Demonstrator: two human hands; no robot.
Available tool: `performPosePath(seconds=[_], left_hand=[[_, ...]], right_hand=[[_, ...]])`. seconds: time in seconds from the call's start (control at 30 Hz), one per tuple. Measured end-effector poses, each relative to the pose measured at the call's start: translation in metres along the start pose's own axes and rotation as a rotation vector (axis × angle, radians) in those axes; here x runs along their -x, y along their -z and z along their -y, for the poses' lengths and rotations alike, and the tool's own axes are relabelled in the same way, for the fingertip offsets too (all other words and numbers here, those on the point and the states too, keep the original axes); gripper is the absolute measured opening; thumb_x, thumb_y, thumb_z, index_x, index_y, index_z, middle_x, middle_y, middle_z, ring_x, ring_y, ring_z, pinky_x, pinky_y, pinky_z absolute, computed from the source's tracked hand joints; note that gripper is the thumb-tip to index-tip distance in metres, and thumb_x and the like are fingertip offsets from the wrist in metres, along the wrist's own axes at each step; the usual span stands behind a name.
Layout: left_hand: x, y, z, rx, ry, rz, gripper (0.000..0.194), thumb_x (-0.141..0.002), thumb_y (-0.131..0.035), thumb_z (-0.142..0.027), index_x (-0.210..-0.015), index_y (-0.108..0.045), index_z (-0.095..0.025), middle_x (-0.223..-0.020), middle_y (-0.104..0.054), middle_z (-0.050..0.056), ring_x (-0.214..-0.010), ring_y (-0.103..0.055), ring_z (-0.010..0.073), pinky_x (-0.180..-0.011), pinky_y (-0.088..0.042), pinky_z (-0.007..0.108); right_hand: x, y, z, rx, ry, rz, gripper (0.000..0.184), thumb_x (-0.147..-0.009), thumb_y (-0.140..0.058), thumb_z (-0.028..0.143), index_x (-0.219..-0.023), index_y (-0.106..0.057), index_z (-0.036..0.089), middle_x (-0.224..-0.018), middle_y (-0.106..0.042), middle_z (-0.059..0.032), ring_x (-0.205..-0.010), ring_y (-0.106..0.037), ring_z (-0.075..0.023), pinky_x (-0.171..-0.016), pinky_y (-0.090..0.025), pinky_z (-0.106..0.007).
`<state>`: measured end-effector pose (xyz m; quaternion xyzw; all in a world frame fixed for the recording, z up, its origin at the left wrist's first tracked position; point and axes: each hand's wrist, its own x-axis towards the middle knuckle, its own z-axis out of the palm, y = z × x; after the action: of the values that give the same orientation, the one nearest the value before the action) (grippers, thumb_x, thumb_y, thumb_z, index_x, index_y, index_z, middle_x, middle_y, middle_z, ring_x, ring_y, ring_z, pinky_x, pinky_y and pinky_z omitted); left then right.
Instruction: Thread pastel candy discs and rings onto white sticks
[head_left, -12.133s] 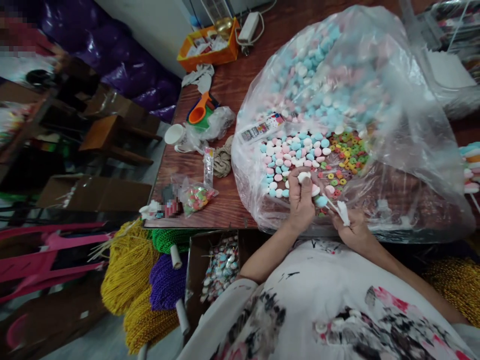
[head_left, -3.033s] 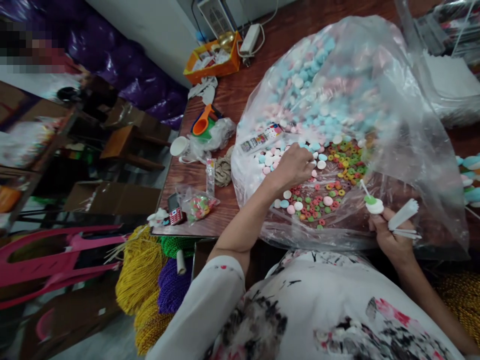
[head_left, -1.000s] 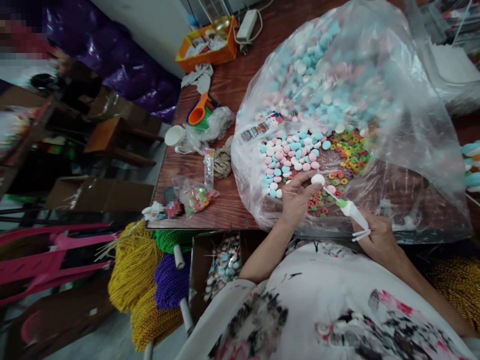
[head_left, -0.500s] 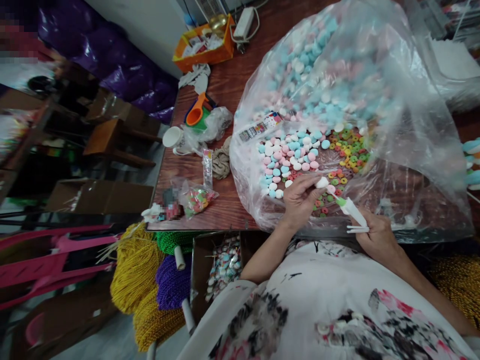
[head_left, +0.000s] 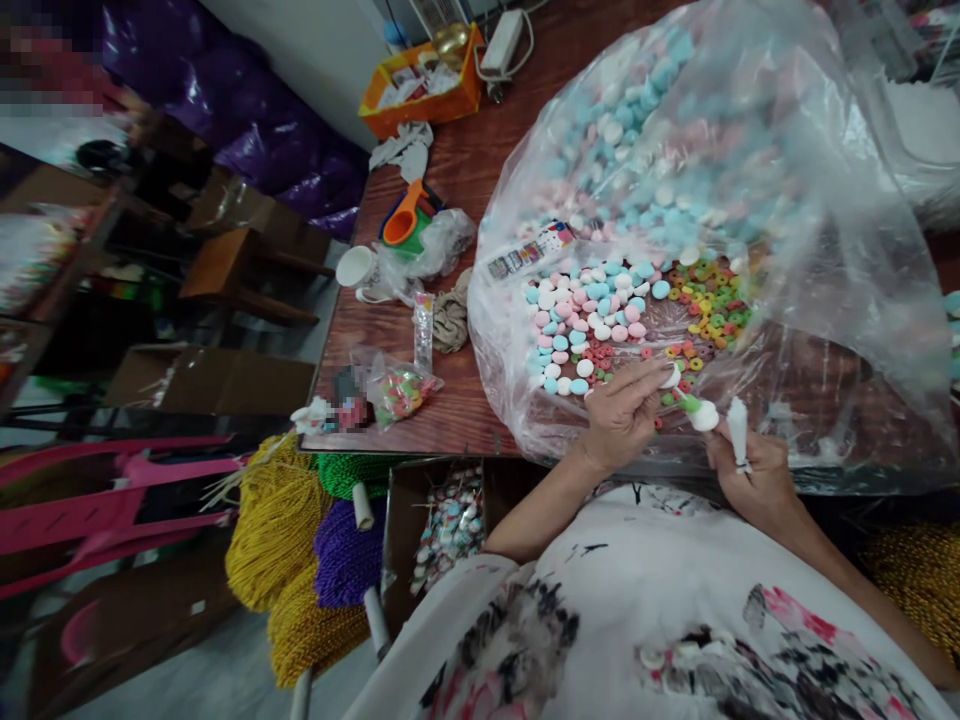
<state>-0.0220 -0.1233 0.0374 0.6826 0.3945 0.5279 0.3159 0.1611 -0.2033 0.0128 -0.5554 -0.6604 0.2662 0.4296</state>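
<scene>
A big clear plastic bag (head_left: pixel 810 250) lies open on the wooden table (head_left: pixel 442 180), full of pastel round candies (head_left: pixel 577 310) and small coloured candy rings (head_left: pixel 712 295). My left hand (head_left: pixel 622 415) pinches a white round candy (head_left: pixel 670 377) at the bag's mouth. My right hand (head_left: pixel 754 475) holds a thin stick (head_left: pixel 694 408) threaded with a green ring and a white candy, plus a bundle of white sticks (head_left: pixel 739 430). The white candy touches the stick's tip.
A cardboard box of finished candy sticks (head_left: pixel 450 520) sits below the table edge, beside yellow, purple and green bead bundles (head_left: pixel 300 530). On the table lie a small bag of rings (head_left: pixel 401 392), a white cup (head_left: pixel 356 268), an orange scoop (head_left: pixel 401 225) and an orange tray (head_left: pixel 424 85).
My left hand has carried a white candy from the pile to the stick's tip. My right hand has tilted the stick and turned the spare sticks upright.
</scene>
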Motion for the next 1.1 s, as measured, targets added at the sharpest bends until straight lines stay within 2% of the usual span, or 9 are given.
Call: performPosePath(seconds=[0.17,0.3,0.4,0.53,0.77,0.83,0.9,1.0,1.1], left_hand=[[0.000,-0.004,-0.003,0.067,0.029,-0.014,0.024,-0.093,-0.069,-0.032,-0.115,-0.077,-0.027,-0.128,-0.074,0.010,-0.118,-0.071,0.0224,-0.108,-0.056,0.042],[-0.011,0.001,-0.007,0.210,0.144,-0.028,0.027,-0.093,-0.069,-0.033,-0.119,-0.075,-0.028,-0.119,-0.076,0.007,-0.110,-0.071,0.0198,-0.101,-0.058,0.038],[-0.015,0.003,-0.006,0.209,0.132,-0.002,0.023,-0.093,-0.069,-0.032,-0.114,-0.078,-0.028,-0.114,-0.077,0.006,-0.108,-0.072,0.0192,-0.102,-0.057,0.037],[-0.003,-0.005,0.000,0.139,0.122,0.066,0.027,-0.096,-0.063,-0.033,-0.119,-0.076,-0.028,-0.124,-0.076,0.007,-0.118,-0.071,0.0212,-0.110,-0.054,0.042],[0.025,-0.025,-0.004,0.135,0.051,0.265,0.027,-0.097,-0.059,-0.030,-0.119,-0.075,-0.024,-0.125,-0.075,0.011,-0.120,-0.071,0.0222,-0.107,-0.056,0.039],[0.018,-0.022,-0.004,0.151,0.011,0.322,0.031,-0.097,-0.058,-0.028,-0.124,-0.072,-0.024,-0.128,-0.074,0.012,-0.121,-0.070,0.0225,-0.107,-0.056,0.040],[0.002,-0.014,0.003,0.115,-0.011,0.299,0.032,-0.098,-0.055,-0.027,-0.126,-0.071,-0.025,-0.125,-0.074,0.012,-0.118,-0.071,0.0223,-0.105,-0.056,0.040],[-0.032,-0.003,0.023,-0.136,-0.024,0.283,0.031,-0.100,-0.050,-0.025,-0.121,-0.073,-0.023,-0.115,-0.075,0.012,-0.107,-0.072,0.0221,-0.096,-0.058,0.039],[-0.063,-0.002,0.044,-0.497,-0.075,0.603,0.030,-0.097,-0.051,-0.021,-0.114,-0.075,-0.019,-0.108,-0.072,0.014,-0.100,-0.068,0.0236,-0.084,-0.056,0.035]], right_hand=[[-0.009,-0.006,0.014,-0.052,-0.039,0.005,0.028,-0.097,-0.054,0.027,-0.070,-0.061,0.021,-0.053,-0.052,0.0035,-0.046,-0.045,-0.0105,-0.048,-0.037,-0.025],[-0.017,-0.004,0.017,-0.052,-0.044,-0.017,0.031,-0.097,-0.055,0.029,-0.067,-0.058,0.020,-0.051,-0.050,0.0035,-0.045,-0.044,-0.0102,-0.047,-0.036,-0.024],[-0.018,-0.003,0.016,-0.057,-0.053,-0.013,0.031,-0.096,-0.056,0.029,-0.066,-0.057,0.020,-0.051,-0.049,0.0038,-0.045,-0.044,-0.0098,-0.047,-0.036,-0.024],[-0.011,-0.007,0.013,-0.063,-0.087,-0.035,0.035,-0.094,-0.056,0.027,-0.060,-0.053,0.020,-0.049,-0.049,0.0031,-0.044,-0.044,-0.0098,-0.047,-0.035,-0.024],[-0.001,-0.007,0.002,-0.060,-0.145,-0.066,0.033,-0.095,-0.054,0.028,-0.063,-0.056,0.020,-0.050,-0.053,0.0020,-0.045,-0.047,-0.0112,-0.046,-0.038,-0.025],[-0.003,0.003,-0.004,0.000,-0.151,-0.103,0.036,-0.095,-0.056,0.029,-0.060,-0.055,0.020,-0.050,-0.053,0.0011,-0.045,-0.047,-0.0116,-0.047,-0.036,-0.025],[-0.007,0.015,-0.011,0.050,-0.174,-0.166,0.037,-0.094,-0.059,0.031,-0.058,-0.054,0.020,-0.050,-0.052,0.0007,-0.045,-0.045,-0.0114,-0.048,-0.036,-0.026],[-0.013,0.032,-0.023,0.063,-0.253,-0.248,0.038,-0.094,-0.060,0.036,-0.059,-0.056,0.020,-0.050,-0.051,0.0017,-0.046,-0.044,-0.0107,-0.049,-0.036,-0.026],[-0.015,0.040,-0.034,0.087,-0.259,-0.263,0.038,-0.093,-0.060,0.037,-0.059,-0.057,0.020,-0.050,-0.052,0.0020,-0.047,-0.046,-0.0106,-0.051,-0.038,-0.024]])
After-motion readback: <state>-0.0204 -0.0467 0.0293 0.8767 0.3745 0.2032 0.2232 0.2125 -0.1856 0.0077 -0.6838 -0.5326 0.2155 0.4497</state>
